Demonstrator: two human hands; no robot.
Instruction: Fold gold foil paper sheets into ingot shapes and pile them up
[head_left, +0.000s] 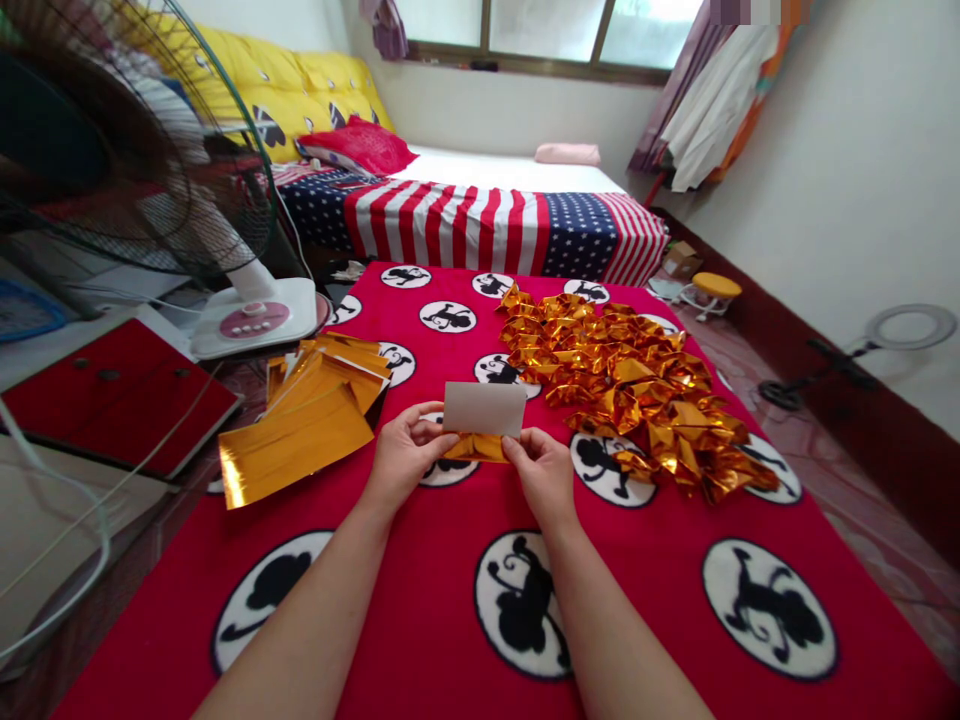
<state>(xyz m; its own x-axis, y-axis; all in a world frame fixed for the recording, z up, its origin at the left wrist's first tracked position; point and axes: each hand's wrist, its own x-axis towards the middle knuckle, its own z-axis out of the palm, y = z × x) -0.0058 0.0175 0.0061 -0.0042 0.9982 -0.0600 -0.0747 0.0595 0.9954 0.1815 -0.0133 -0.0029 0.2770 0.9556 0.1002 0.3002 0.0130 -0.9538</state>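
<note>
Between my two hands is a sheet of gold foil paper, its pale back facing me and its lower edge folded up to show gold. My left hand pinches the left end of the fold between thumb and fingers. At the right end, my right hand grips it the same way. To the left lies a fanned stack of flat gold foil sheets. A heap of folded gold foil pieces spreads over the right side of the red cloth.
An electric fan stands at the left beside a red panel. Beyond the table is a bed with a striped and starred cover. A small yellow stool and a ring-shaped stand are on the right.
</note>
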